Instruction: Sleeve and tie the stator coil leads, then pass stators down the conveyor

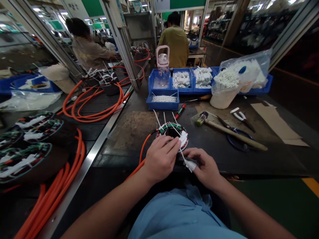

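In front of me on the bench sits a motor stator [170, 127], a ring with green, red and white parts at its top edge. Several thin white cable ties [164, 117] stick up from its far side. My left hand [161, 157] rests over the near left rim, its fingers pressed together on the stator by a white sleeve [183, 136]. My right hand [203, 166] pinches the tail of a white cable tie [182, 154] at the near right side. White wrapping covers the right thumb tip. An orange cable [142, 147] leaves the stator's left side.
Blue bins [162, 100] with white ties and sleeves stand behind, beside a plastic bag [230, 78] of white tubes. A hammer [234, 134], pliers [243, 120] and a red marker-like tool [180, 111] lie rightward. More stators [30, 159] fill the left line. Two people work beyond.
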A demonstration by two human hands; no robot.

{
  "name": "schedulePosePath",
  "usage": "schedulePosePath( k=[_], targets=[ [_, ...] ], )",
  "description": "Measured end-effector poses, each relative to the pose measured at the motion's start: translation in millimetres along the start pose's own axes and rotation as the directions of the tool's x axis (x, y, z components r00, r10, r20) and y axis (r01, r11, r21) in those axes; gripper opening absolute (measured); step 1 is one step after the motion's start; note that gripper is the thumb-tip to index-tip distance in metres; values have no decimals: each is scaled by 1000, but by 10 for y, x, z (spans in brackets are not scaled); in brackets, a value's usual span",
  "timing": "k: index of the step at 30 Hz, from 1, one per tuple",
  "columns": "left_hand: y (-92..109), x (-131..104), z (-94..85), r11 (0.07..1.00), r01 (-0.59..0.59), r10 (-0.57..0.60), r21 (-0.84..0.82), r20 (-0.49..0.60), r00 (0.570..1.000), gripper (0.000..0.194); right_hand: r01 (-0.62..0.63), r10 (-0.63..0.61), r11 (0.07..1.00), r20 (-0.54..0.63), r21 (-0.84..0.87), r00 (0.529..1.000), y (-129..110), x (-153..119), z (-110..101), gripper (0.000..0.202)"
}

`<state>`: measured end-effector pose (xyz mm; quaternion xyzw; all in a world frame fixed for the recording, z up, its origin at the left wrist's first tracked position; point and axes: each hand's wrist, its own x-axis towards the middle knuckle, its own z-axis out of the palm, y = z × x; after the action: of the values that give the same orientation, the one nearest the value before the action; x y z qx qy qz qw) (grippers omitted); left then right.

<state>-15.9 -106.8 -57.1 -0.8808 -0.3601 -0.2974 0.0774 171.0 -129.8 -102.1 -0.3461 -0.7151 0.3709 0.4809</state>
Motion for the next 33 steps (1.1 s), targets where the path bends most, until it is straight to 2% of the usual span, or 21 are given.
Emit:
schedulePosePath(
  k=[5,13,16,19,23,28,33],
  targets=[
    [21,-19,3,983,-99,100,153,5,995,33,-4,5,1000,-36,29,999,3,-18,39,18],
    [3,5,-11,979,-124,127,160,-6,992,31,-163,144,984,-213,-74,966,-96,237,107,12],
    [-3,3,-13,972,-128,128,195,12,992,31,-146,141,989,-141,-23,980,-89,243,79,15],
    [-4,-10,-1,966,-136,136,222,16,991,32,-50,54,997,-61,62,997,-19,107,58,18],
    [11,-18,13,957,-146,148,250,10,989,31,20,-16,998,-69,60,997,55,-43,63,19],
    [27,-11,11,951,-151,151,272,20,988,31,0,0,1000,-77,0,997,17,-22,72,20],
    [6,14,0,961,-158,163,225,-3,987,30,-111,109,994,-177,-3,978,-35,128,127,15]
  ],
)
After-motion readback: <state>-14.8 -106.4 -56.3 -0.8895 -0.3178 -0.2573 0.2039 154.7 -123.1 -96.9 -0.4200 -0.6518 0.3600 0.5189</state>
